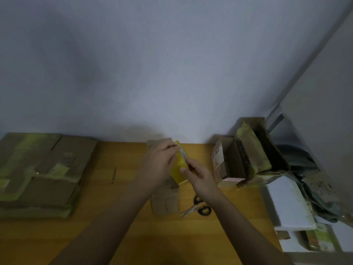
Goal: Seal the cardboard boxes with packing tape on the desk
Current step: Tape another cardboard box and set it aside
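Tape roll (178, 165) is held above the middle of the tabletop (118, 232), over a small cardboard box (165, 202) that lies flat beneath both hands. Left hand (158, 163) grips the roll from the left, fingers curled around its rim; right hand (196, 174) pinches at the roll's near face, thumb on the yellow surface — apparently hunting for the loose end. No strip is yet drawn out. Scissors (198, 208) lie just right of the box, handles toward the right. A stack of flattened, taped boxes (40, 175) sits well apart at the left; more boxes (246, 155) stand upright at the far right.

Risks, as judged: the tape end may split or tear narrow when picked up; a strip pulled free in mid-air could fold onto itself; the box, unheld, may shift once tape is pressed down. Light is dim and detail at the fingertips is blurred.
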`<state>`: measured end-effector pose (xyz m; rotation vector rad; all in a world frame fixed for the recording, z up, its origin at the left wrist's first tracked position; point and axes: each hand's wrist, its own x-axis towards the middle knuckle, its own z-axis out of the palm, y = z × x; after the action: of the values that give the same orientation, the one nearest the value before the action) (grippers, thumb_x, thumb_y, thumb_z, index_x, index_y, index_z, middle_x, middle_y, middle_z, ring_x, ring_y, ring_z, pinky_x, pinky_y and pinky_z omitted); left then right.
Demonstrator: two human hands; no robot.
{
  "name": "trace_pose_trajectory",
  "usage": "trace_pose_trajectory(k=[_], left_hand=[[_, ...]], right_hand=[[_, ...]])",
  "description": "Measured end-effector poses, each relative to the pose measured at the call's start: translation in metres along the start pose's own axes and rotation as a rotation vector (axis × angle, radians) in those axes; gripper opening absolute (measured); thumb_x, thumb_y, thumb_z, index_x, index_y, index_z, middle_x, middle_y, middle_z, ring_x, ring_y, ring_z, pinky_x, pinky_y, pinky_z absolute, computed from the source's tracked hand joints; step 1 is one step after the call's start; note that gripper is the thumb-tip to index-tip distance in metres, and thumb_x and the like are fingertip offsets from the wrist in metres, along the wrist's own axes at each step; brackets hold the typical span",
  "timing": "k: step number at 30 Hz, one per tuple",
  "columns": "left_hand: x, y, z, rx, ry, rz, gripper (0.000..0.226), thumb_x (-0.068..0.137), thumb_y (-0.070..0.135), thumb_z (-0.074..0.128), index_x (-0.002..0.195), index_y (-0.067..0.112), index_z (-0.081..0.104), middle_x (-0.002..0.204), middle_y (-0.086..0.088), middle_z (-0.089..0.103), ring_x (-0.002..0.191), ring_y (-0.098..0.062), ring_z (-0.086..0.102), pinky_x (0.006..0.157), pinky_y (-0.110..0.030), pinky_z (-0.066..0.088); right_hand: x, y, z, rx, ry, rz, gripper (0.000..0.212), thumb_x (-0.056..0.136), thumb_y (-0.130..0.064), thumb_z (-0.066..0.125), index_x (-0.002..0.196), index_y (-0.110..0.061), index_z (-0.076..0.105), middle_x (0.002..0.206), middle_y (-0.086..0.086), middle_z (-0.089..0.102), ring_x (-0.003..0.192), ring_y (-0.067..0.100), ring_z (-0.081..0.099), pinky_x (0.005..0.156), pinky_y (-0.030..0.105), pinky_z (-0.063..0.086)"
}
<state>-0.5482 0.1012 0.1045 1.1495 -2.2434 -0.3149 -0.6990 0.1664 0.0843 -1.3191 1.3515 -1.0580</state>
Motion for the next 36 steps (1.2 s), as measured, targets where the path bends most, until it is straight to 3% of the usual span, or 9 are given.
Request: trace_pose_trajectory(k=[6,10,18,21,24,28,30,32,36], left_hand=[[-0.014,0.007,0.012,-0.052,0.129,-0.080,0.016,0.088,0.011,0.067,0.101,0.007,0.074,0.106,-0.004,0.071,0.093,-0.018,0.068,0.081,-0.021,0.046],[-0.011,0.007,0.006,-0.088,0.112,-0.096,0.010,0.087,0.010,0.068,0.094,0.008,0.075,0.098,-0.001,0.071,0.086,-0.011,0.063,0.073,-0.011,0.041],[-0.009,0.003,0.006,0.185,0.076,0.140,0.025,0.091,0.019,0.042,0.080,0.009,0.062,0.080,-0.003,0.062,0.067,-0.017,0.059,0.051,-0.025,0.046],[-0.011,0.002,0.009,0.091,-0.008,0.098,0.017,0.090,0.017,0.039,0.079,0.012,0.051,0.078,-0.002,0.053,0.073,-0.018,0.050,0.060,-0.031,0.046],[-0.022,0.004,0.012,-0.157,-0.178,-0.079,0.011,0.096,0.012,0.046,0.086,0.017,0.045,0.085,0.004,0.045,0.080,-0.012,0.041,0.069,-0.025,0.035],[-0.033,0.002,0.014,-0.359,-0.315,-0.210,0.011,0.099,0.028,0.049,0.094,0.018,0.048,0.090,0.005,0.047,0.081,-0.008,0.046,0.067,-0.026,0.041],[-0.032,-0.001,0.016,-0.372,-0.325,-0.237,0.011,0.096,0.022,0.056,0.089,0.016,0.050,0.087,0.001,0.051,0.077,-0.013,0.048,0.066,-0.028,0.042],[-0.034,0.000,0.016,-0.348,-0.283,-0.227,0.018,0.094,0.014,0.057,0.082,0.021,0.047,0.079,0.004,0.049,0.069,-0.005,0.045,0.061,-0.023,0.036],[-0.042,0.018,0.013,-0.248,-0.323,-0.154,0.016,0.096,0.017,0.055,0.083,0.022,0.046,0.076,0.008,0.048,0.066,-0.004,0.044,0.055,-0.019,0.030]], right_hand=[[0.000,0.008,0.000,-0.062,0.048,-0.032,0.030,0.098,-0.013,0.056,0.127,-0.013,0.060,0.115,-0.003,0.062,0.102,-0.001,0.056,0.084,0.013,0.045],[-0.002,0.011,-0.004,-0.166,0.004,-0.066,0.027,0.098,-0.018,0.057,0.125,-0.014,0.061,0.110,-0.009,0.059,0.100,-0.002,0.055,0.082,0.013,0.045],[-0.004,0.008,-0.013,-0.259,-0.017,-0.121,0.013,0.098,-0.023,0.055,0.108,-0.028,0.062,0.099,-0.007,0.061,0.090,0.004,0.055,0.074,0.014,0.044],[-0.002,0.006,-0.022,-0.259,0.021,-0.065,0.016,0.100,-0.023,0.053,0.110,-0.020,0.066,0.100,-0.005,0.064,0.090,0.002,0.057,0.071,0.010,0.042],[0.000,0.006,-0.028,-0.336,0.036,0.000,0.020,0.101,-0.030,0.049,0.108,-0.019,0.064,0.097,-0.004,0.064,0.090,0.009,0.058,0.069,0.017,0.044],[-0.006,0.012,-0.032,-0.387,0.005,0.041,0.027,0.100,-0.033,0.051,0.113,-0.015,0.067,0.100,-0.004,0.065,0.093,0.011,0.060,0.076,0.027,0.048],[-0.010,0.014,-0.034,-0.378,-0.008,0.031,0.023,0.098,-0.032,0.056,0.109,-0.016,0.069,0.099,-0.005,0.066,0.094,0.011,0.060,0.079,0.030,0.049],[-0.015,0.013,-0.034,-0.416,-0.019,0.023,0.024,0.097,-0.035,0.057,0.108,-0.017,0.069,0.097,-0.006,0.066,0.093,0.012,0.060,0.079,0.034,0.050],[-0.014,0.019,-0.044,-0.669,-0.003,0.200,0.048,0.088,-0.058,0.059,0.117,-0.020,0.067,0.105,-0.003,0.063,0.099,0.014,0.057,0.079,0.034,0.049]])
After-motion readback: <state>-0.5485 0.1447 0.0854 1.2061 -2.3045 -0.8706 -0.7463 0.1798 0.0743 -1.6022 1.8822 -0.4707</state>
